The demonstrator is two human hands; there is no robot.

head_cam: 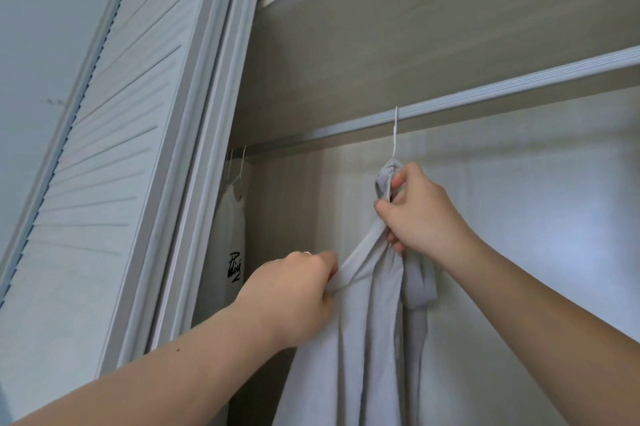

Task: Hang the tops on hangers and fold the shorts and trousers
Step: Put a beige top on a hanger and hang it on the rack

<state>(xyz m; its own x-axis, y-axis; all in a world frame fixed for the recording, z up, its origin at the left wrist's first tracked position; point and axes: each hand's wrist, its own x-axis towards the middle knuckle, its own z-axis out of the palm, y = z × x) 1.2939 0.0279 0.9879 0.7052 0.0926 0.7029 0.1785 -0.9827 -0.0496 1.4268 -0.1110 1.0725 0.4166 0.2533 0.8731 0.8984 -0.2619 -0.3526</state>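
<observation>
Inside the wardrobe, 1 grey top point(367, 339) hangs from a thin white hanger point(395, 134) whose hook sits over the rail point(519, 86). The cloth falls straight down from the hook, so its long axis is vertical. It is not spread out: the fabric is bunched into a knot-like wad right at the hanger's neck, and the hanger's arms are hidden under it.

The right hand point(422, 214) is the higher and nearer of the 2 to the hook. Its fingers are curled tight round the gathered fabric just under the wad, thumb on the near side. The left hand point(294, 290) is lower and to the left, fingers closed on an edge of the same top. A taut band of cloth runs on a slant between them, from upper right down to lower left.

That slant is what the coming move turns on, as I judge it. The edge in the left hand has to travel outward and to the left, along the hidden arm of the hanger, while the right hand steadies the neck below the hook. Until the wad is drawn out to both sides, this top is on the rail but not properly hung. A hard pull sideways could swing the hook along the rail or tip it off.

Further left on the same rail hangs a white top point(228, 252) with black lettering, close to the louvred door point(114, 134).
</observation>
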